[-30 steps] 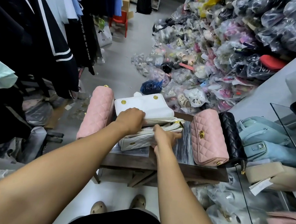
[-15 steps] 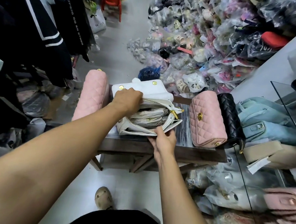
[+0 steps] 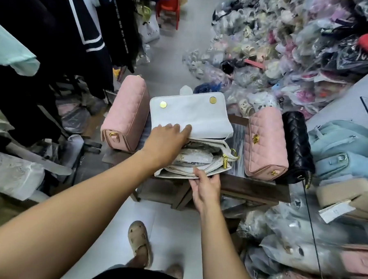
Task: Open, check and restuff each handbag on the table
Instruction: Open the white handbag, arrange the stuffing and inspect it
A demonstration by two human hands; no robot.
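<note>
Item: white handbag (image 3: 190,116), middle of the counter (image 3: 238,140), flap thrown back, zip mouth agape, stuffing (image 3: 190,159) showing inside. Held by left hand (image 3: 166,140), fingers (image 3: 180,128) straight and together, pressed flat on the flap at its fold, and by right hand (image 3: 205,185), which pinches the near wall's rim and draws it toward the person. Handling: pin the back, spread the mouth wide, look to the bottom, then tuck the stuffing in evenly, clear of the zip. Adjacent: a closed pink handbag (image 3: 126,117) to its left.

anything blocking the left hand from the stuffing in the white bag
Nothing visible. The white bag has its flap folded back, zip open; the left hand rests at the mouth, stuffing bare beside it. The right hand pinches the near edge.
</note>
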